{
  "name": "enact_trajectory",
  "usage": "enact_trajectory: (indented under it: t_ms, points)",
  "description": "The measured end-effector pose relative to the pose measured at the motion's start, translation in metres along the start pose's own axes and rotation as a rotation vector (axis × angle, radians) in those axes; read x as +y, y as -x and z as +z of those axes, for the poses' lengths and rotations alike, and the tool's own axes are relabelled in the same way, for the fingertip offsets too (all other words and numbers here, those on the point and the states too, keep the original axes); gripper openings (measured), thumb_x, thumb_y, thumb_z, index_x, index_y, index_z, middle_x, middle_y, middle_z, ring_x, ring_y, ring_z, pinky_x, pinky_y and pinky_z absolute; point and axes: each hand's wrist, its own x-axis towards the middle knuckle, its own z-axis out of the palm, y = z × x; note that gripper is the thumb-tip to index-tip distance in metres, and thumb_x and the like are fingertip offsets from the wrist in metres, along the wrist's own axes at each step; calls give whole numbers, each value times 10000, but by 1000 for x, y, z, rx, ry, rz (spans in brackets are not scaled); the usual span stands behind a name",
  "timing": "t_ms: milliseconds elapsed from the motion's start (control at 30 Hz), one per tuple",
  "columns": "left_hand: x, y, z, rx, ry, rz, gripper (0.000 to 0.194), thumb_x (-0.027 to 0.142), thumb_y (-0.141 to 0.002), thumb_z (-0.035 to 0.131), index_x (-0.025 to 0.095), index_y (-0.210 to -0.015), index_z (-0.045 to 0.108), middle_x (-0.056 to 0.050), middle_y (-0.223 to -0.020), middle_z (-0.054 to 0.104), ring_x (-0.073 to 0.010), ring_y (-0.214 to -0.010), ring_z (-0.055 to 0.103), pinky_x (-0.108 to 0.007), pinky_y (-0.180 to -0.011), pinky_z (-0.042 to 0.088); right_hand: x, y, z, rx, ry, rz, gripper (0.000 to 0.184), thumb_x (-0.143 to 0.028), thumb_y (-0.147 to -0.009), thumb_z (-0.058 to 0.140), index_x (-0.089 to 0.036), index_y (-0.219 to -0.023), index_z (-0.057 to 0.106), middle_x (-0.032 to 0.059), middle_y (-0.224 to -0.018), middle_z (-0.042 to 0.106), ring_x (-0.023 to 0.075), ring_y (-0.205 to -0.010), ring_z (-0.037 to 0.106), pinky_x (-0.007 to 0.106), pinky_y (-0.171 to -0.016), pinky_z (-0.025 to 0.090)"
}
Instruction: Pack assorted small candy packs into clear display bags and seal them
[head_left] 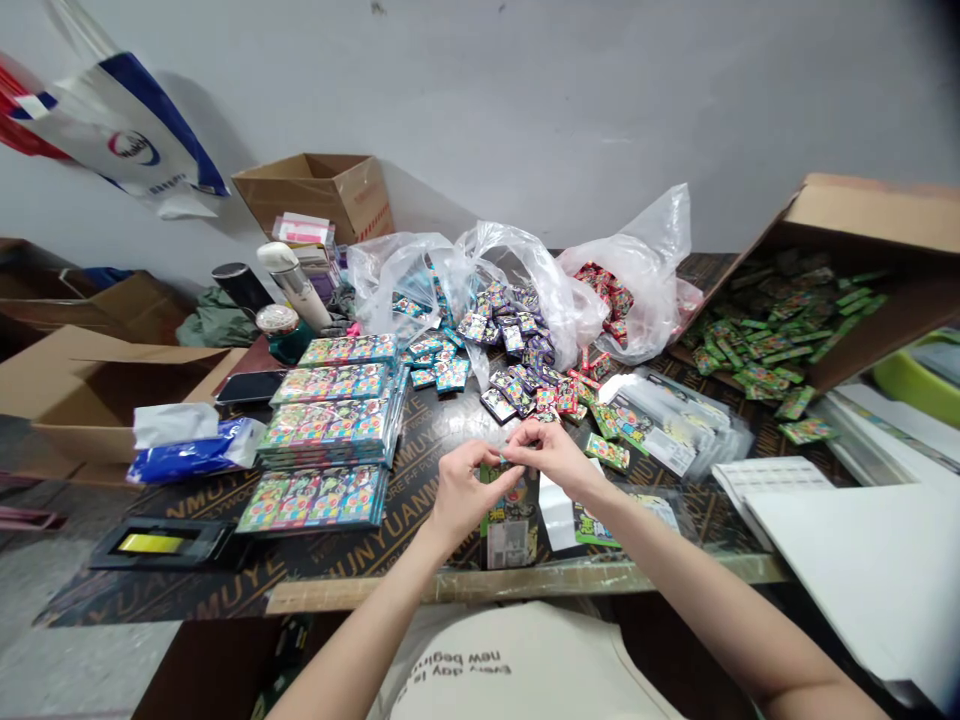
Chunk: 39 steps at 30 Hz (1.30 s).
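My left hand [471, 488] and my right hand [553, 456] meet over the front middle of the table. Both are closed, with thumbs and fingertips pinched together around something small that I cannot make out. Just below the fingertips is a dark, green-edged printed packet [511, 515] with a pale label; the fingers cover its upper end. Beside it, under my right forearm, lie a white paper strip [556, 512] and a green printed packet in clear plastic [592, 526]. A small green packet [607, 452] rests right of my right hand.
Stacks of wrapped colourful packs [322, 430] stand at left. Behind my hands, plastic bags [525, 250] spill blue, purple and red small packets. A tilted cardboard box [862, 220] holds green ones at right. Clear sleeves [667, 425] and white sheets [847, 560] lie nearer.
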Motion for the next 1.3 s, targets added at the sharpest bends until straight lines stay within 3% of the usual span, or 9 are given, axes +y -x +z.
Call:
enact_trajectory:
  t_ms: [200,333,467,633,800,933,1033,1167,1300]
  points:
    - [-5,4,8,45,88,-61,110,220,-689,647,170,-620,576,-31,-713,638,-151,-691,596,-267,-661,455,17,3,13,80,-113,51,202,-342,-670,664,-172,-656,556,-15,-626,551,123,-614,507,238,-589,387]
    - [-12,17,14,-14,345,-313,305,255,-652,699,170,-931,610,-43,-858,663,-177,-772,622,-283,-702,494,23,6,19,200,-363,167,246,-287,-686,608,-239,-874,458,-41,-668,571,125,-611,531,233,-577,408]
    - [-1,40,-12,-126,388,-365,215,277,-768,589,162,-942,642,-40,-876,686,-203,-794,636,-304,-721,513,30,4,3,191,-406,222,315,-399,-759,527,-253,-1026,445,10,-820,598,141,-690,564,259,-620,433]
    - [12,69,-94,155,-219,96,346,164,-738,606,292,-1059,631,3,-1056,654,-233,-943,614,-374,-902,458,77,-6,-53,408,376,11,321,-417,-751,538,-220,-1002,572,70,-1018,551,235,-1002,474,397,-874,350]
    - [-56,95,-144,152,-594,216,485,150,-736,591,295,-1196,531,-21,-1112,633,-254,-1003,591,-455,-984,390,131,-14,-117,709,963,218,457,-276,-736,505,-199,-1186,479,141,-1229,430,313,-1141,333,483,-898,264]
    - [-121,109,-149,-1,-740,226,513,168,-762,517,296,-1256,460,-52,-1190,585,-291,-1094,534,-544,-1009,313,144,-10,-169,746,1129,384,492,-295,-756,479,-177,-1231,430,166,-1281,380,333,-1177,284,507,-892,246]
    - [-138,114,-149,-41,-746,199,592,110,-739,473,307,-1292,404,-50,-1265,523,-289,-1164,475,-561,-1015,291,150,-1,-206,663,1146,520,668,-456,-631,628,-177,-1210,448,177,-1189,441,378,-1104,343,532,-838,278]
    - [-129,109,-146,41,-686,157,564,70,-698,447,295,-1213,500,-34,-1214,565,-271,-1136,504,-548,-1012,309,166,7,-244,559,1192,642,811,-574,-415,722,-166,-1083,510,173,-1103,470,384,-1048,389,535,-816,287]
    - [-96,93,-128,246,-621,146,450,50,-682,480,244,-1067,611,-48,-1066,648,-246,-1007,588,-508,-984,367,174,6,-268,587,1097,695,554,-591,-397,718,-167,-720,568,186,-909,557,412,-953,466,588,-746,282]
